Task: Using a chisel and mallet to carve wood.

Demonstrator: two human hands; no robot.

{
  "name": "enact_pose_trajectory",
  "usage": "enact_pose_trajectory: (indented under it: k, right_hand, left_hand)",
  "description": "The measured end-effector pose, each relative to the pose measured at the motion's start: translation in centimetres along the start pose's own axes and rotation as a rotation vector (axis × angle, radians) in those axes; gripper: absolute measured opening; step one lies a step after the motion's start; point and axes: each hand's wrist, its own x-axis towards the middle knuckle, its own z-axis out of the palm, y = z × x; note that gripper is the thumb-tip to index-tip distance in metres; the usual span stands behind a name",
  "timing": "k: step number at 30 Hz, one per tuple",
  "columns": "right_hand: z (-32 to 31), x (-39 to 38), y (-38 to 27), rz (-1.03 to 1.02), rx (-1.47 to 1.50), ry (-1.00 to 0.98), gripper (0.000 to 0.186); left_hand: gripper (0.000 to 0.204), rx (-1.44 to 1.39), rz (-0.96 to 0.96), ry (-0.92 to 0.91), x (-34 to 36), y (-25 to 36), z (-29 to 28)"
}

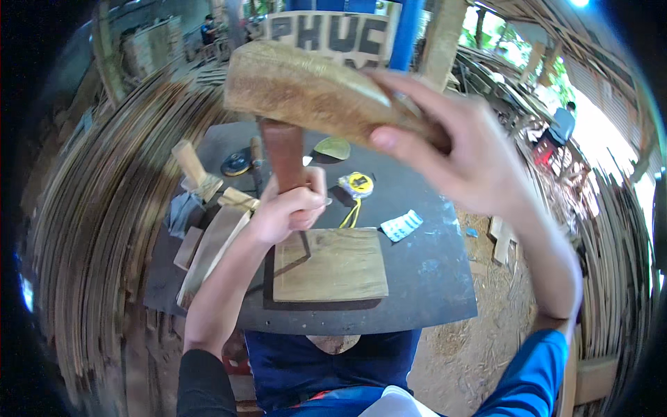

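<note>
My left hand (pixel 295 210) is closed around a chisel with a reddish-brown wooden handle (pixel 283 154), held upright. Its thin dark blade comes out below the fist, the lower end over a rectangular wooden board (pixel 340 274); I cannot tell whether the tip touches. My right hand (pixel 451 142) grips the narrow end of a wooden mallet (pixel 299 87), slightly blurred. The mallet's thick head hangs just over the top of the chisel handle, and whether they touch cannot be made out. The board lies flat near the front edge of the dark table.
On the dark table (pixel 431 299) lie a yellow tape measure (pixel 359 183), a crumpled printed packet (pixel 401 226), a round black disc (pixel 237 163) and a greenish oval piece (pixel 333 147). Wood pieces (pixel 215 243) sit at the left. Stacked timber (pixel 104 208) flanks both sides; people are farther back.
</note>
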Motion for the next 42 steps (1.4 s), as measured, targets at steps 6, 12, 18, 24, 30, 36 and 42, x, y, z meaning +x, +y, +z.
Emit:
enact_pose_trajectory:
  k: [6, 12, 18, 24, 30, 36, 42]
  right_hand:
    - [7.7, -8.7, 2.5, 0.126, 0.207, 0.293, 0.054]
    - [8.9, -12.4, 5.0, 0.322, 0.034, 0.140, 0.063]
    - [10.4, -14.7, 6.3, 0.299, -0.047, 0.161, 0.055]
    - [9.7, -15.6, 7.7, 0.152, -0.084, 0.300, 0.058]
    - [10.1, -15.8, 7.9, 0.057, -0.051, 0.353, 0.061]
    - [10.3, -15.8, 7.6, -0.059, -0.077, 0.337, 0.063]
    - [10.5, -15.8, 7.5, -0.098, -0.068, 0.341, 0.062]
  left_hand:
    - [0.018, -0.103, 0.008, -0.029, -0.8, -0.2, -0.6]
    - [0.019, -0.128, 0.125, -0.057, -1.6, 0.5, -1.8]
    - [0.019, -0.158, 0.125, 0.007, -1.5, 0.3, -2.0]
    - [0.019, -0.104, 0.090, 0.002, -0.1, 0.3, -1.2]
    - [0.021, -0.069, 0.091, 0.082, 0.3, 0.3, -0.7]
    - [0.024, 0.002, 0.036, 0.173, 0.9, 0.2, 0.1]
    - [0.023, 0.015, 0.064, 0.155, 1.0, 0.2, 0.3]
